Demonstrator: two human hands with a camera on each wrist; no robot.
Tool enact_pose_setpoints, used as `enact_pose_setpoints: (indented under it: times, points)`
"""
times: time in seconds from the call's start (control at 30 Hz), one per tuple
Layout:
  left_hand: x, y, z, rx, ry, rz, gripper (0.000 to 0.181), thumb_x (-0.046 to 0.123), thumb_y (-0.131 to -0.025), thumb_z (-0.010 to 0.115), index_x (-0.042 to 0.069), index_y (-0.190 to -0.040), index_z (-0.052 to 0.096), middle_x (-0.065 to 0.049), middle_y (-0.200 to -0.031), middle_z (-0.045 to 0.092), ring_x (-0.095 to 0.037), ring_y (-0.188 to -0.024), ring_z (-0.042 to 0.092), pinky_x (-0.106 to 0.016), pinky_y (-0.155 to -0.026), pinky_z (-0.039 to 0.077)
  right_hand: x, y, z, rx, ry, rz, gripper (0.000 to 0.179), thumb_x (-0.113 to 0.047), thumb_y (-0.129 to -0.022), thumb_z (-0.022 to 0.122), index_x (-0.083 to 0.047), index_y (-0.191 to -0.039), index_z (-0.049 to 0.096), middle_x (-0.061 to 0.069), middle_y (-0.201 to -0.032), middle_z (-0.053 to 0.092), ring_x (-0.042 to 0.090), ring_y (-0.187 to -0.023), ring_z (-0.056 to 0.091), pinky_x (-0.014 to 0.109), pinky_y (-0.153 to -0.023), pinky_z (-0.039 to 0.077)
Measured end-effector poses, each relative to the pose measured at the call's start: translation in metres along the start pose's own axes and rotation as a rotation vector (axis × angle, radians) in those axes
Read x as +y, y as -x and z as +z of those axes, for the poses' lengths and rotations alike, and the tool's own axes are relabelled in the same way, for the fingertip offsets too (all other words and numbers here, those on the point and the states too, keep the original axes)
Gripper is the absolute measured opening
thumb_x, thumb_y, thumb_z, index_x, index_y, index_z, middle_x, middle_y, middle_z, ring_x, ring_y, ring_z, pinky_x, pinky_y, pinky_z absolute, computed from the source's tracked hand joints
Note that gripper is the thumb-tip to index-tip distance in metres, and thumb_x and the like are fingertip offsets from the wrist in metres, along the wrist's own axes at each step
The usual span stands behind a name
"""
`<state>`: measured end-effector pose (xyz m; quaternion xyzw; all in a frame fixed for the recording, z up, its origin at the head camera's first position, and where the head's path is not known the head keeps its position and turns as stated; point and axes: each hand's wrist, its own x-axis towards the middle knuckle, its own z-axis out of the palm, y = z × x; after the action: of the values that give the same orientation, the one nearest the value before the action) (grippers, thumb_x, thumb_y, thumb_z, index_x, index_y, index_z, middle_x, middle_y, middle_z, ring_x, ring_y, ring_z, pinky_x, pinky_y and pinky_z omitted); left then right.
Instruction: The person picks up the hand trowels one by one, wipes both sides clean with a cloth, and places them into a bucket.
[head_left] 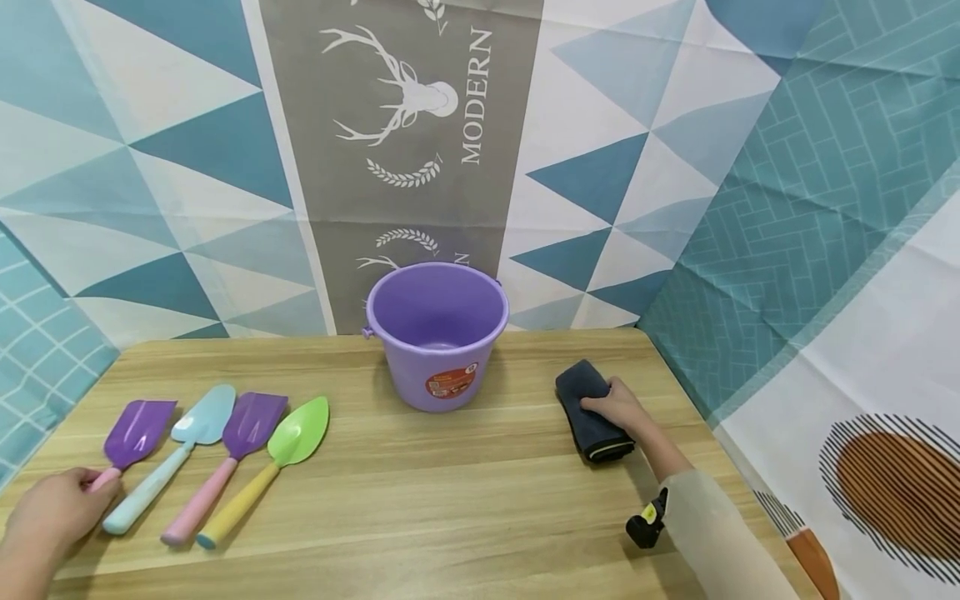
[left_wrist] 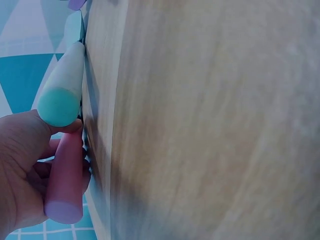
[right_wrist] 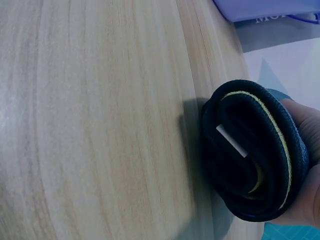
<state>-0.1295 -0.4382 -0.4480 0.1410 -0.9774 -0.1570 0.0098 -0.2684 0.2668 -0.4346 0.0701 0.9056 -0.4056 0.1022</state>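
Wooden table (head_left: 450,500): one bucket (head_left: 405,371), four shovels (head_left: 300,433); left hand (head_left: 60,512) pinching pink handle (left_wrist: 66,180), right hand (head_left: 621,406) gripping one dark cloth (head_left: 585,412).

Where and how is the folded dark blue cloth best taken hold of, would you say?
Probably around the middle of the folded dark blue cloth, from above and the right, as the right hand grips it. It is long and thick, and the right wrist view shows coiled layers at its near end, so pressing its long sides together should prevent unrolling.
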Motion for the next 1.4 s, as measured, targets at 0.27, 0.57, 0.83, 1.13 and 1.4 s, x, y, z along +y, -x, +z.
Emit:
enact_pose_setpoints:
  times: [0.27, 0.57, 0.83, 1.13, 1.4]
  points:
    - [-0.008, -0.002, 0.006, 0.051, -0.001, 0.009, 0.051, 0.032, -0.094, 0.048, -0.017, -0.1, 0.056, -0.04, -0.092, 0.056, -0.059, -0.085, 0.051, -0.056, -0.069, 0.043, -0.006, 0.003, 0.001, -0.022, 0.033, -0.007, 0.053, -0.029, -0.087, 0.062, 0.004, -0.119, 0.036, 0.027, -0.117, 0.046, 0.031, -0.092, 0.054, 0.035, -0.071, 0.046]
    - [-0.004, 0.007, 0.004, 0.105, -0.002, -0.002, 0.049, 0.027, -0.093, 0.049, -0.021, -0.1, 0.053, -0.041, -0.091, 0.056, -0.058, -0.084, 0.052, -0.056, -0.072, 0.043, -0.011, 0.008, 0.003, -0.028, 0.013, -0.037, 0.044, -0.024, -0.087, 0.061, 0.001, -0.113, 0.036, 0.023, -0.109, 0.046, 0.026, -0.081, 0.054, 0.031, -0.064, 0.045]
    - [-0.016, 0.002, 0.009, 0.121, 0.026, 0.004, 0.053, 0.032, -0.094, 0.047, -0.02, -0.101, 0.053, -0.041, -0.09, 0.056, -0.056, -0.079, 0.053, -0.054, -0.068, 0.042, -0.012, 0.008, 0.002, -0.042, 0.017, -0.051, 0.053, -0.024, -0.088, 0.061, 0.003, -0.124, 0.032, 0.029, -0.121, 0.042, 0.033, -0.094, 0.053, 0.036, -0.073, 0.045]
    - [-0.017, 0.001, 0.007, 0.153, 0.03, 0.055, 0.054, 0.033, -0.095, 0.048, -0.02, -0.1, 0.054, -0.039, -0.086, 0.057, -0.048, -0.069, 0.056, -0.045, -0.058, 0.04, -0.011, 0.007, -0.001, -0.074, 0.023, -0.093, 0.071, -0.025, -0.089, 0.06, -0.002, -0.146, 0.024, 0.029, -0.143, 0.032, 0.044, -0.123, 0.042, 0.052, -0.094, 0.043]
    - [-0.007, 0.005, -0.003, 0.143, 0.03, 0.097, 0.046, 0.023, -0.092, 0.05, -0.022, -0.1, 0.052, -0.036, -0.079, 0.058, -0.034, -0.062, 0.056, -0.038, -0.054, 0.039, -0.01, 0.009, -0.003, -0.081, 0.028, -0.146, 0.069, -0.025, -0.089, 0.061, -0.004, -0.145, 0.027, 0.029, -0.141, 0.036, 0.043, -0.12, 0.045, 0.05, -0.089, 0.046]
